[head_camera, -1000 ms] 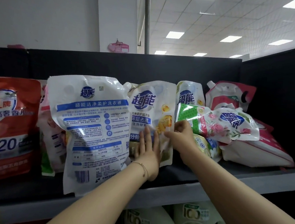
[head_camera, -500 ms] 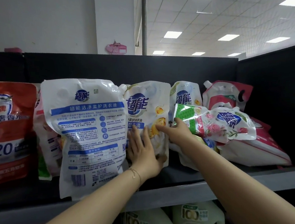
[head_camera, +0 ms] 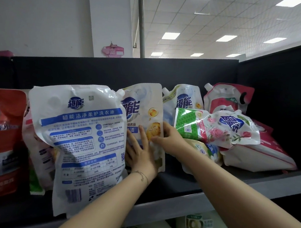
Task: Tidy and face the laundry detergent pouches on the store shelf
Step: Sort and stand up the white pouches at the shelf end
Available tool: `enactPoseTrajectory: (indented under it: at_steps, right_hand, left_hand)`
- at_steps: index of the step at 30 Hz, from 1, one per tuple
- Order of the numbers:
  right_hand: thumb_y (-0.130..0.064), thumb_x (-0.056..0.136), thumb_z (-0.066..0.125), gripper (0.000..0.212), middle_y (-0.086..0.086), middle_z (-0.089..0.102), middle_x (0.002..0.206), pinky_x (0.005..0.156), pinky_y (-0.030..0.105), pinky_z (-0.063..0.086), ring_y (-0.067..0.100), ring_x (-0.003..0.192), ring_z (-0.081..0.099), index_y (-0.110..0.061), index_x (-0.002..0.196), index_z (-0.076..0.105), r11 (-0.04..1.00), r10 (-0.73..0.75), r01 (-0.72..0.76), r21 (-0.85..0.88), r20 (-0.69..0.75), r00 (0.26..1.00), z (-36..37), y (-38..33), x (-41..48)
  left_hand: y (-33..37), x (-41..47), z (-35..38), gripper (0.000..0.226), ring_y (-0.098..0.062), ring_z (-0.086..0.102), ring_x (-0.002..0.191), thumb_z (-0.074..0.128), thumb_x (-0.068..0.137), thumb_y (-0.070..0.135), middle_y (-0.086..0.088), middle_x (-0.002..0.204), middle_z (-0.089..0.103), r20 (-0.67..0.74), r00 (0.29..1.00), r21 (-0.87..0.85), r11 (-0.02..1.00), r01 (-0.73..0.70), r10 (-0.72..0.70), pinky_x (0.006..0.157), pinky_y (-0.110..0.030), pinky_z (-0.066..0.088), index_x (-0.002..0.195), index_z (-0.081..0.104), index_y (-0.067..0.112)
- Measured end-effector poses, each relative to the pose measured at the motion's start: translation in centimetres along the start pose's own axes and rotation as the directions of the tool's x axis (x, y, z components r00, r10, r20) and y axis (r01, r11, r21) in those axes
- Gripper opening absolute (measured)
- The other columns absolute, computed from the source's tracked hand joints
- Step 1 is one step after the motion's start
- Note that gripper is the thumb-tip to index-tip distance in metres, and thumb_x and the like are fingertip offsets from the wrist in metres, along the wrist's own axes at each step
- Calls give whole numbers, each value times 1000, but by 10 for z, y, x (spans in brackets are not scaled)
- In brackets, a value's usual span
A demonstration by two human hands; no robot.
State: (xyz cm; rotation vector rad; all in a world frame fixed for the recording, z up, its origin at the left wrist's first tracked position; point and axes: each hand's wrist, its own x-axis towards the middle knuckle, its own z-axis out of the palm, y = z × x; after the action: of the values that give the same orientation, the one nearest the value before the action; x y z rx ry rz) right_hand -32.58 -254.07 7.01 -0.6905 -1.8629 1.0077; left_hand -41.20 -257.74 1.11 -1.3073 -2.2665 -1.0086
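1. Red film at far left: red pouch [head_camera: 0, 138], upright, front face out.
2. Next along, blue-label pouch [head_camera: 79, 135], upright near the front edge of the shelf [head_camera: 248, 189] but showing its back panel; overlaps the left side of its neighbour.
3. At centre, yellow-print pouch [head_camera: 146, 110], upright, logo forward, being handled. Left hand [head_camera: 141, 154] flat on its front, fingers straight and slightly spread, pressing. Right hand [head_camera: 169, 138] pinching its right edge, thumb on the front, fingers wrapped over the edge.
4. Looks like the squaring-up step: straightening this pouch in its row.
5. Further right, floral pouch [head_camera: 231, 127] lying sideways on a heap of others, not yet faced.
6. Next, probably: let go, then turn the blue-label pouch round or stand the heap upright. Soft film, so calls for support from below.
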Motion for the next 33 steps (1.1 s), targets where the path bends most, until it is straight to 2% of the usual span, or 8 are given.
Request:
enactPoseTrajectory:
  at_steps: [2, 5, 9, 12, 16, 23, 26, 33]
  right_hand:
    - [-10, 83, 69, 40, -4, 67, 110, 92, 36, 53, 13, 102, 64, -21, 118, 55, 999, -3, 4, -53, 9, 1000, -3, 3, -1]
    - [-23, 85, 68, 31, -5, 68, 104, 87, 34, 54, 12, 96, 64, -18, 114, 59, 984, -30, 27, -175, -12, 999, -8, 6, -3]
    - [-28, 91, 59, 20, 3, 67, 92, 78, 36, 52, 19, 85, 62, -13, 103, 64, 911, -123, 68, -408, -110, 986, -14, 9, -14]
    - [-27, 89, 57, 18, 3, 67, 89, 75, 37, 52, 22, 83, 62, -13, 94, 67, 829, -194, 108, -548, -101, 976, -25, 11, -24]
    - [-30, 88, 53, 17, -1, 63, 83, 67, 34, 50, 22, 78, 60, -16, 85, 63, 724, -254, 147, -674, -62, 965, -52, 16, -35]
    - [-29, 90, 51, 18, -3, 59, 90, 62, 30, 37, 22, 83, 57, -16, 92, 63, 620, -319, 245, -745, 46, 947, -112, 34, -54]
    - [-29, 89, 52, 16, -4, 57, 89, 64, 33, 43, 21, 83, 55, -16, 90, 62, 634, -307, 254, -730, 64, 949, -135, 45, -60]
    - [-31, 92, 51, 17, -2, 58, 93, 67, 34, 49, 23, 83, 56, -18, 94, 63, 610, -349, 298, -734, 90, 933, -169, 55, -58]
  left_hand:
    - [1, 0, -2, 132, -45, 15, 142, 82, 61, 49, -22, 154, -10, -97, 995, 85, 996, -17, 25, 110, -57, 22, 148, -13, 22]
    - [1, -1, -4, 129, -38, 24, 140, 85, 59, 45, -20, 154, 10, -62, 992, 206, 974, -97, 112, 101, -57, 37, 151, -1, 19]
    - [1, -9, -5, 106, -32, 54, 104, 91, 37, 34, -15, 124, 49, -105, 973, 187, 965, -183, 205, 71, -43, 51, 130, 43, 14]
    - [17, -21, -17, 81, -30, 47, 105, 82, 56, 31, -12, 124, 43, -147, 944, 191, 945, -266, 295, 79, -40, 47, 126, 44, 15]
    - [39, -30, -20, 57, -24, 30, 120, 64, 80, 36, -1, 131, 32, -23, 936, 169, 924, -343, 351, 96, -35, 35, 128, 35, 26]
    - [73, -37, 2, 38, -26, 44, 111, 63, 78, 33, -4, 114, 47, 78, 972, -65, 974, -215, 220, 91, -38, 40, 108, 44, 18]
    - [79, -38, 6, 34, -25, 45, 110, 59, 81, 25, -5, 114, 47, 123, 977, -121, 980, -157, 171, 90, -37, 41, 111, 45, 16]
    - [92, -30, 6, 13, -27, 44, 107, 45, 91, 19, -9, 111, 50, 24, 999, -235, 972, -28, 35, 89, -36, 37, 101, 51, 13]
